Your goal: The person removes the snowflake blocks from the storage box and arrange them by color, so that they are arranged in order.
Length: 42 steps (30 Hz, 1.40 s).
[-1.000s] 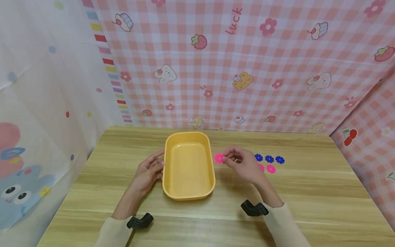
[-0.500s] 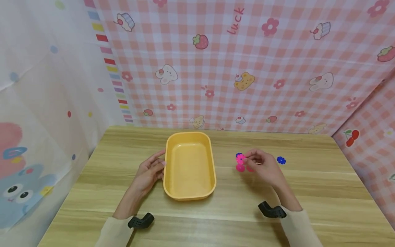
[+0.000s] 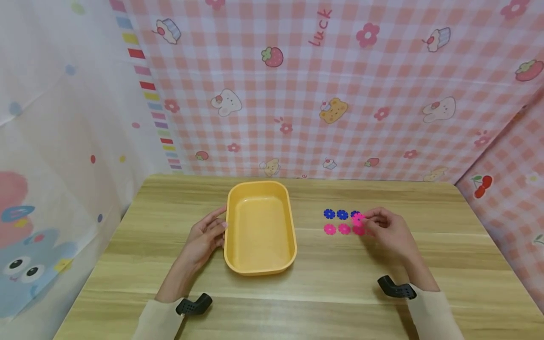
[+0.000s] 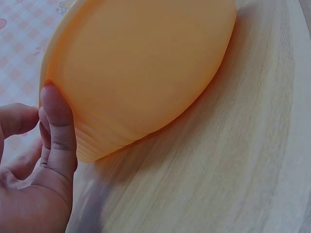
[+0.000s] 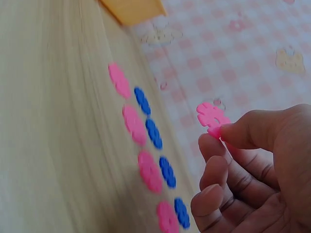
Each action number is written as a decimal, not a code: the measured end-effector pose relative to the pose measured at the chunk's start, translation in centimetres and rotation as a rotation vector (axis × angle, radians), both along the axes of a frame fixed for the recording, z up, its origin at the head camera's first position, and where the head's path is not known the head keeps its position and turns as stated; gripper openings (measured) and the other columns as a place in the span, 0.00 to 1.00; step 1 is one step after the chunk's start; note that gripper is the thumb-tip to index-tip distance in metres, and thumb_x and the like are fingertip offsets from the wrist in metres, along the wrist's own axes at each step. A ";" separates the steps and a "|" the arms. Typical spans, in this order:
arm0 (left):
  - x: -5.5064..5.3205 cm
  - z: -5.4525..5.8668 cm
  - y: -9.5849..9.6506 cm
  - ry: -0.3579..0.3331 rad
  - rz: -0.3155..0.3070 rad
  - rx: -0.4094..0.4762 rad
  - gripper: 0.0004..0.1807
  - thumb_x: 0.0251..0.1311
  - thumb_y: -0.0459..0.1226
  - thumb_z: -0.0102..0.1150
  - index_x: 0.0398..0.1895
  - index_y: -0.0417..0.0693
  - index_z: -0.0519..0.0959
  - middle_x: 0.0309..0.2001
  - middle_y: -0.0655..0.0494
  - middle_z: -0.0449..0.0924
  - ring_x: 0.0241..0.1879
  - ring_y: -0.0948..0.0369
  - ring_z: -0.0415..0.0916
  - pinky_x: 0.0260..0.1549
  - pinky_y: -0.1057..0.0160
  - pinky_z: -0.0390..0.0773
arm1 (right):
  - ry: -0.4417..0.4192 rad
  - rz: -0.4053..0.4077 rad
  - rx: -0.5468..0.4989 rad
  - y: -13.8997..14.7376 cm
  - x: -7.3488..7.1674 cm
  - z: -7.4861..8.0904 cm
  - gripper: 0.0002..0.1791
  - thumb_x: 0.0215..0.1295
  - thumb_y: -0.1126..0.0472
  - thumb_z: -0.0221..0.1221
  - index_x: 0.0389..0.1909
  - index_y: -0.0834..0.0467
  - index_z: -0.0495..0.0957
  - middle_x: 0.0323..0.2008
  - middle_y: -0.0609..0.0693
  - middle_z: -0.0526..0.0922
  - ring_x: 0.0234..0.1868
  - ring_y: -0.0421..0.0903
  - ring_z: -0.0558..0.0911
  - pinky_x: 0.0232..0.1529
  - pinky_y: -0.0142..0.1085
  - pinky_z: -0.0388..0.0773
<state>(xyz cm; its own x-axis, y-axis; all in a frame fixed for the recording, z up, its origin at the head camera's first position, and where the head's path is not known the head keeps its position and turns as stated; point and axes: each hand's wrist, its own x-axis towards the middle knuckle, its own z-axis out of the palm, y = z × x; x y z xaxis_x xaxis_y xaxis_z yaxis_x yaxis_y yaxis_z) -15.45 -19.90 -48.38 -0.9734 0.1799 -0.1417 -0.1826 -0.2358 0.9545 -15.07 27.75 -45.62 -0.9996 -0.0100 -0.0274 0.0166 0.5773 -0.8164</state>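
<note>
In the head view, a yellow plastic tray (image 3: pixel 260 236) with rounded corners stands on the table. My left hand (image 3: pixel 207 236) rests at its left side, thumb and fingers touching the outer wall by the rim; the left wrist view shows the thumb (image 4: pixel 58 126) against that wall. Between thumb and index finger, my right hand (image 3: pixel 393 231) pinches a pink snowflake disc (image 5: pixel 211 114), notched around its edge. It is held above two rows of flat discs: several blue discs (image 3: pixel 329 214) behind and several pink discs (image 3: pixel 329 229) in front. The right hand hides part of both rows.
The discs lie on the wood-grain table (image 3: pixel 314 302), to the right of the tray. A pink checked cloth (image 3: pixel 297 85) hangs behind the table's back edge, and a white patterned cloth (image 3: pixel 63 118) hangs at the left.
My right hand has moved right with the pink disc, from beside the tray to over the right end of the rows, uncovering the discs at the left. The left hand stays at the tray.
</note>
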 end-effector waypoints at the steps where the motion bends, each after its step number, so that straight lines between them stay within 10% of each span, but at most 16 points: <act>1: 0.0 0.0 0.0 0.000 -0.001 0.002 0.32 0.74 0.32 0.56 0.78 0.43 0.61 0.41 0.60 0.80 0.30 0.66 0.75 0.25 0.70 0.80 | -0.003 -0.006 0.002 0.3 0.1 0.0 0.14 0.76 0.57 0.57 0.53 0.61 0.79 0.42 0.61 0.85 0.35 0.46 0.83 0.32 0.34 0.82; 42: 0.0 -0.1 0.0 -0.012 0.008 0.010 0.32 0.73 0.31 0.56 0.78 0.43 0.61 0.39 0.61 0.81 0.29 0.66 0.76 0.24 0.70 0.80 | -0.104 -0.177 0.320 6.3 0.9 -2.0 0.20 0.72 0.50 0.58 0.45 0.65 0.82 0.37 0.57 0.84 0.33 0.46 0.76 0.28 0.32 0.72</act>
